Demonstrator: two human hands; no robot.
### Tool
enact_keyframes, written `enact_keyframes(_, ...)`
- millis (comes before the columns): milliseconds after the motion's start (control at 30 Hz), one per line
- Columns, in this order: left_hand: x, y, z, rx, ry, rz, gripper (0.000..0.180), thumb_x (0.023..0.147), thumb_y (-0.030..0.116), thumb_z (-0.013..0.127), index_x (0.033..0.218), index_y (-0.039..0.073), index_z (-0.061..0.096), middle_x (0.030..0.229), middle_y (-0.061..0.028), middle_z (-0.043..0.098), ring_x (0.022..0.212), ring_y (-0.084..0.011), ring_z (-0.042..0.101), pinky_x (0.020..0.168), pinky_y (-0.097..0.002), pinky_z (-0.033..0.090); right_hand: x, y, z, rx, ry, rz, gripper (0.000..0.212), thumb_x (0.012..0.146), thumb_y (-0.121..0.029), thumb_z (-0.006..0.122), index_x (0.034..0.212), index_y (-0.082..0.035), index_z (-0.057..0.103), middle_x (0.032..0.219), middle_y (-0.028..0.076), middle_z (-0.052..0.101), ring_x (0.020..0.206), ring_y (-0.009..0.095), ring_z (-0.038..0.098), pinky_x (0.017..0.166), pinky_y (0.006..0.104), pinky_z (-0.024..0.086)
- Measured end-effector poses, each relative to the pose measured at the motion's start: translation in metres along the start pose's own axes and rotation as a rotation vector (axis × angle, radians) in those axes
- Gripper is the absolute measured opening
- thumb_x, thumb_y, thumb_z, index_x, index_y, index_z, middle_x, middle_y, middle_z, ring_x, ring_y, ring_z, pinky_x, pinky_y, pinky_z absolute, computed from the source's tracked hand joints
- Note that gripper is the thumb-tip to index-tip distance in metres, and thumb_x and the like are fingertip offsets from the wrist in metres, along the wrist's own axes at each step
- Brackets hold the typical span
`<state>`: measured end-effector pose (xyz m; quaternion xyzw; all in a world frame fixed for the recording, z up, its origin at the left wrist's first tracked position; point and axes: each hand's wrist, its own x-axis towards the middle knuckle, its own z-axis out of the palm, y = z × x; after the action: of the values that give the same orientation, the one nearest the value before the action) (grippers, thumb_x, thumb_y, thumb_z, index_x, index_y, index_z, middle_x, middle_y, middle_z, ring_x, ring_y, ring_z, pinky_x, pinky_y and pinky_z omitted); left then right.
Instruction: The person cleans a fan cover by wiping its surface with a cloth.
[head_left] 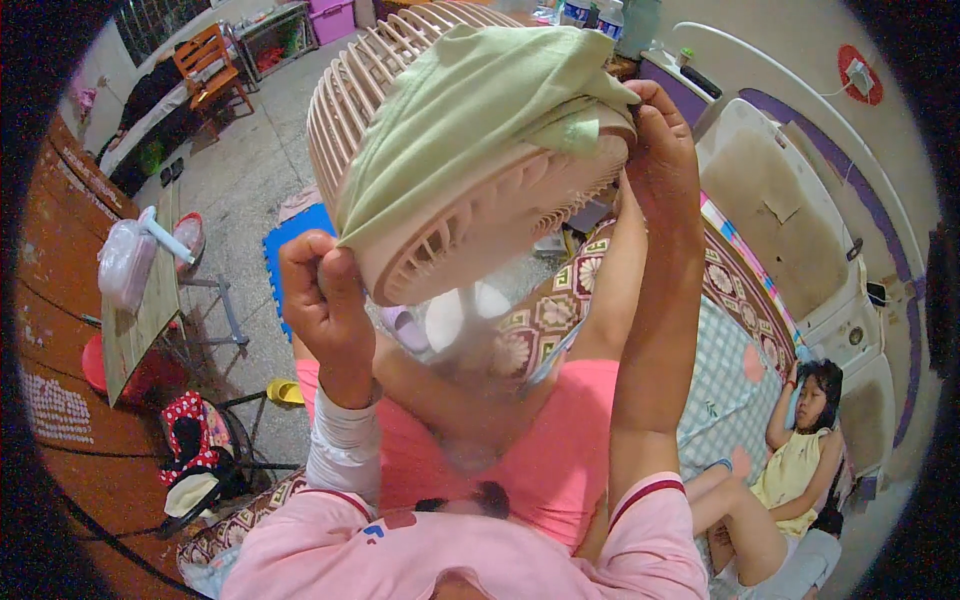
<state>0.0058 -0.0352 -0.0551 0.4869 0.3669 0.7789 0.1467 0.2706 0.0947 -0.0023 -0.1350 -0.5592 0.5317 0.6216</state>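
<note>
A beige electric fan (330, 130) fills the upper middle, its ribbed grille tilted toward the far left. A light green cloth (470, 110) lies draped over its near side and top, leaving part of the rim and slots bare. My left hand (325, 285) is closed, pinching the cloth's lower left corner at the fan's rim. On the other side, my right hand (660, 130) is closed on the cloth's right end beside the rim. Between the two hands the cloth is stretched in folds. The fan's base is hidden.
At right, a person (790, 470) lies on the bed beside a checked pillow (730, 380). To the left stand a folding table (145, 320) with a plastic bag and a red stool (95, 360). A yellow slipper (285, 391) and a blue mat (285, 260) lie on the floor.
</note>
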Motion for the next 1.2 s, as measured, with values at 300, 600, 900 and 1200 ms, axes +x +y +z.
enact_keyframes(300,0.031,0.02,0.017,0.192,-0.244,0.139,0.012,0.087,0.016,0.055,0.086,0.005,0.053,0.076,0.0033,0.049,0.064,-0.0043,0.042,0.057,-0.0167,0.035,-0.02,0.023,-0.019,0.066,0.121,0.044,0.018,0.087,-0.017,0.049,0.1,-0.005,0.052,0.09,0.007,0.059,0.082,0.017,0.058,0.073,0.0304,0.048)
enact_keyframes(600,0.029,0.031,0.023,0.284,-0.229,0.212,0.007,0.083,0.009,0.057,0.083,0.003,0.053,0.072,-0.0015,0.053,0.066,-0.0063,0.046,0.059,-0.0204,0.041,-0.031,0.02,-0.02,0.17,0.144,0.088,0.027,0.087,-0.019,0.051,0.109,-0.004,0.048,0.106,0.008,0.055,0.097,0.018,0.052,0.087,0.0338,0.042)
enact_keyframes(900,-0.002,-0.008,-0.004,0.016,-0.066,-0.041,0.019,0.088,0.026,0.056,0.089,0.007,0.051,0.072,0.0066,0.044,0.061,-0.0012,0.037,0.054,-0.0149,0.029,-0.004,-0.008,0.01,-0.051,0.099,-0.006,0.015,0.084,-0.005,0.044,0.094,-0.004,0.056,0.087,0.005,0.058,0.076,0.012,0.057,0.068,0.0243,0.048)
enact_keyframes(1200,0.023,0.016,0.012,0.052,-0.249,0.037,0.012,0.088,0.017,0.055,0.088,0.005,0.052,0.074,0.0033,0.048,0.064,-0.0029,0.04,0.056,-0.0161,0.033,-0.017,0.009,-0.02,-0.03,0.165,0.036,0.015,0.088,-0.017,0.047,0.098,-0.006,0.052,0.09,0.007,0.059,0.081,0.016,0.058,0.067,0.0286,0.05)
